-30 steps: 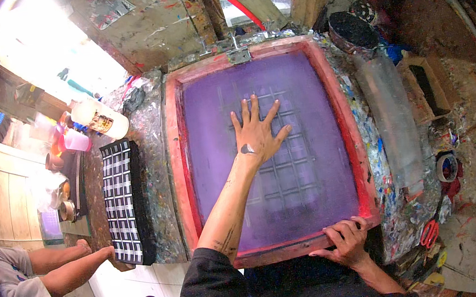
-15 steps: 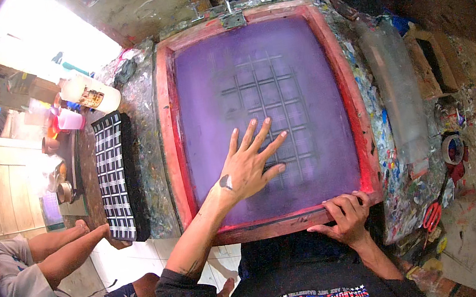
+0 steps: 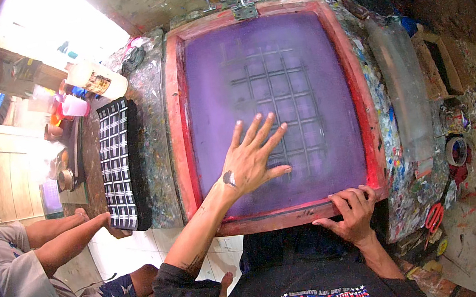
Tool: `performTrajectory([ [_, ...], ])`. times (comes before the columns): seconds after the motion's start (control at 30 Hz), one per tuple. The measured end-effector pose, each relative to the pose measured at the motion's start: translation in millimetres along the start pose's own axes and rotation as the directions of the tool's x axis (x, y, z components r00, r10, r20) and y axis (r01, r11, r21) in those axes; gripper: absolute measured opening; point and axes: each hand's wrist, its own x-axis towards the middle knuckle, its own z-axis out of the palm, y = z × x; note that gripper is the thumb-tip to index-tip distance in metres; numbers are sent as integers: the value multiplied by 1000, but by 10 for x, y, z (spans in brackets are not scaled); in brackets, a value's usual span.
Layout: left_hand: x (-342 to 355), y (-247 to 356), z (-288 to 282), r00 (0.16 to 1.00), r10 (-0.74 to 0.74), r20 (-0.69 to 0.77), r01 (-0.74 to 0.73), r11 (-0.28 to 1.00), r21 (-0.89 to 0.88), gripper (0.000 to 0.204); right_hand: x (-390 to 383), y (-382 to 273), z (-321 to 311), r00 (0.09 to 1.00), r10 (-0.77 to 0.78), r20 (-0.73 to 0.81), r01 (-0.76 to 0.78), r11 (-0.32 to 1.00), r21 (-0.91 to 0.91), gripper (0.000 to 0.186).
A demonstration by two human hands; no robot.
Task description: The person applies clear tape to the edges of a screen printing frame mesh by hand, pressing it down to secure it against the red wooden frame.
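A screen-printing frame [image 3: 178,114] with red-stained wooden sides lies in front of me. Dark grid lines show in its purple mesh [image 3: 209,68]. My left hand [image 3: 252,161] rests on the mesh, left of its middle, palm down and fingers spread, with nothing in it. At the near right corner my right hand [image 3: 351,211] has its fingers curled over the frame's near rail, thumb against the front side. A metal hinge clamp [image 3: 244,10] sits at the frame's far rail. What lies under the mesh is mostly hidden.
On the left, a stack of black-and-white checked cloth [image 3: 120,164] lies on the paint-stained table [image 3: 154,129]; a seated person's hand [image 3: 117,229] is at its near end. A plastic jug [image 3: 98,81] stands beyond. Red-handled scissors [image 3: 435,217] and a tape roll [image 3: 456,148] are at right.
The whole view has shifted, so the frame appears farther right and slightly higher. My left hand has slid a little left across the mesh. My right hand keeps its hold on the rail.
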Motion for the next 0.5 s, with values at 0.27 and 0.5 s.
performTrajectory([
  [0.27,-33,4,12,996,-87,-20,88,995,40,99,-19,-17,-13,1000,13,0,-13,1000,11,62],
  [0.5,-583,708,-336,902,186,-390,-234,969,-78,37,-54,-2,-33,998,37,46,-37,999,-2,59],
])
